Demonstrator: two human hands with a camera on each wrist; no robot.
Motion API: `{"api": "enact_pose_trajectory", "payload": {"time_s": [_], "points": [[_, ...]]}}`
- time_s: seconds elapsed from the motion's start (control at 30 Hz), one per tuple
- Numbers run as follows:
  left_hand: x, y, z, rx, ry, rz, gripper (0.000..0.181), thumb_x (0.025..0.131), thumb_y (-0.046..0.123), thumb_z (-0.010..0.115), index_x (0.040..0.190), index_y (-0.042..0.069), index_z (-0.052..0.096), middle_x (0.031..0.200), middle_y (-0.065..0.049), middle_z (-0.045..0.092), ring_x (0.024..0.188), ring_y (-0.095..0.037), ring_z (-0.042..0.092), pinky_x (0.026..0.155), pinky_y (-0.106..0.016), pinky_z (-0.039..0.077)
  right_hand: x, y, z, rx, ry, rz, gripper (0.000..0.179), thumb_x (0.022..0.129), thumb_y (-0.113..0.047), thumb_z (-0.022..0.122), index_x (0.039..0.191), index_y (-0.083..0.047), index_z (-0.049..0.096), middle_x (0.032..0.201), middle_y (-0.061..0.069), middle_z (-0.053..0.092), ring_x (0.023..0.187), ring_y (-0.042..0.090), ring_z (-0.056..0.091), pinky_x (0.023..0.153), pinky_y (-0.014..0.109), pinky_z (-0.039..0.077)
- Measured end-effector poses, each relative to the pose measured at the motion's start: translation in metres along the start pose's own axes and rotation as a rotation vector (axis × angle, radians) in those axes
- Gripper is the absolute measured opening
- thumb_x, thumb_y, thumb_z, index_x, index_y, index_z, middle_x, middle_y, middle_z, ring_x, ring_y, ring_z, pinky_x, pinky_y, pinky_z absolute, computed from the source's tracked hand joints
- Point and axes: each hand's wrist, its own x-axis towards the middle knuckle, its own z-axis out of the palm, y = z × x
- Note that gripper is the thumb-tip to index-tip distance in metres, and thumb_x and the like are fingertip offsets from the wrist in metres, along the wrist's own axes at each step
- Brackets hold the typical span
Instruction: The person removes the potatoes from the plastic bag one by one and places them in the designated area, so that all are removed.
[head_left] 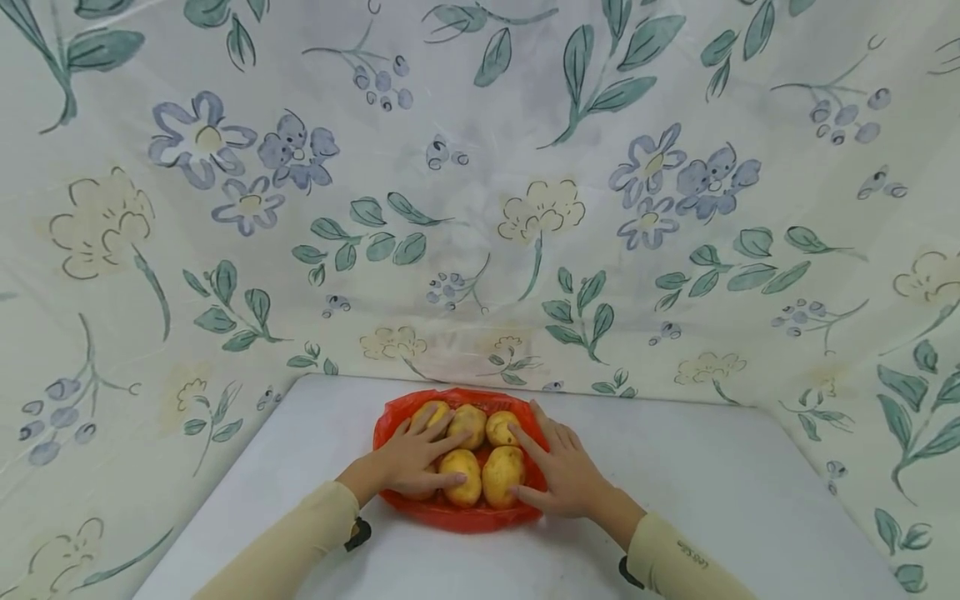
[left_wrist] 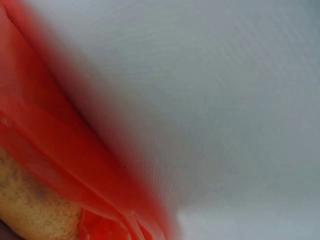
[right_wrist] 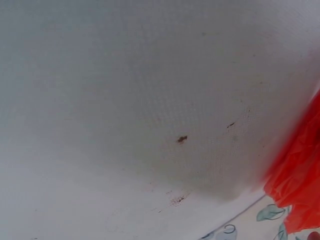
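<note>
Several yellow-brown potatoes lie in two rows inside a red plastic bag (head_left: 468, 521), whose edges are spread round them. My left hand (head_left: 405, 460) rests with spread fingers over the potatoes on the left side, its thumb on a front potato (head_left: 462, 492) and its fingers reaching toward the back row. From the other side my right hand (head_left: 567, 473) lies over the bag's right edge, fingertips at a back potato (head_left: 502, 427) and thumb at the front right potato (head_left: 502, 477). The left wrist view shows one potato (left_wrist: 35, 205) beside the red plastic; the left hand partly hides the leftmost ones.
The bag sits toward the back of a white table (head_left: 690, 500). Behind and at both sides hangs a floral-patterned cloth (head_left: 480, 275). Small dark specks (right_wrist: 182, 139) mark the tabletop in the right wrist view.
</note>
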Motion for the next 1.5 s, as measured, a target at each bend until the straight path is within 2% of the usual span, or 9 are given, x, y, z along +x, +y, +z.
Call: {"api": "enact_pose_trajectory", "payload": {"time_s": [0.27,0.57,0.77,0.97,1.07,1.5], "points": [[0.002,0.000,-0.003,0.013,0.004,-0.002,0.078,0.089,0.078,0.038,0.155,0.036,0.030,0.167,-0.008,0.013,0.153,-0.039,-0.002,0.116,-0.069,0.016,0.004,-0.001,-0.003,-0.003,0.004,-0.007,0.086,0.089,-0.068,0.053,0.159,-0.033,0.018,0.168,0.010,-0.005,0.143,0.037,0.030,0.117,0.059,0.026],[0.004,-0.001,-0.010,0.011,0.011,0.002,0.079,0.089,0.079,0.038,0.155,0.036,0.029,0.167,-0.008,0.012,0.153,-0.039,-0.003,0.117,-0.069,0.014,0.007,-0.002,-0.006,0.016,0.024,-0.015,0.085,0.089,-0.064,0.056,0.159,-0.031,0.019,0.167,0.011,-0.005,0.142,0.038,0.031,0.117,0.060,0.025],[0.000,-0.001,-0.005,0.007,0.005,-0.013,0.080,0.088,0.079,0.037,0.155,0.037,0.029,0.167,-0.007,0.013,0.153,-0.039,-0.002,0.116,-0.069,0.015,0.005,-0.003,-0.001,0.006,0.009,-0.022,0.085,0.090,-0.066,0.053,0.159,-0.033,0.017,0.167,0.011,-0.005,0.141,0.038,0.033,0.117,0.059,0.025],[-0.003,-0.001,0.002,-0.018,0.004,0.005,0.079,0.089,0.078,0.038,0.155,0.037,0.031,0.167,-0.009,0.014,0.153,-0.041,-0.001,0.116,-0.069,0.015,0.001,-0.006,0.003,0.038,-0.014,-0.023,0.085,0.089,-0.067,0.053,0.159,-0.033,0.018,0.167,0.012,-0.004,0.142,0.039,0.030,0.116,0.061,0.025],[-0.002,-0.002,0.004,-0.005,0.016,-0.001,0.077,0.089,0.079,0.038,0.154,0.039,0.031,0.167,-0.007,0.014,0.153,-0.039,-0.001,0.117,-0.068,0.015,0.001,-0.006,0.005,0.021,0.009,-0.036,0.085,0.090,-0.067,0.053,0.159,-0.032,0.018,0.167,0.012,-0.003,0.142,0.038,0.031,0.116,0.060,0.026],[0.000,-0.002,0.003,0.002,-0.016,-0.006,0.079,0.088,0.080,0.037,0.155,0.039,0.027,0.168,-0.007,0.011,0.154,-0.039,-0.004,0.117,-0.068,0.015,0.003,-0.006,0.008,0.012,0.021,-0.070,0.083,0.090,-0.065,0.053,0.158,-0.028,0.022,0.167,0.015,0.002,0.143,0.037,0.031,0.115,0.060,0.027]]}}
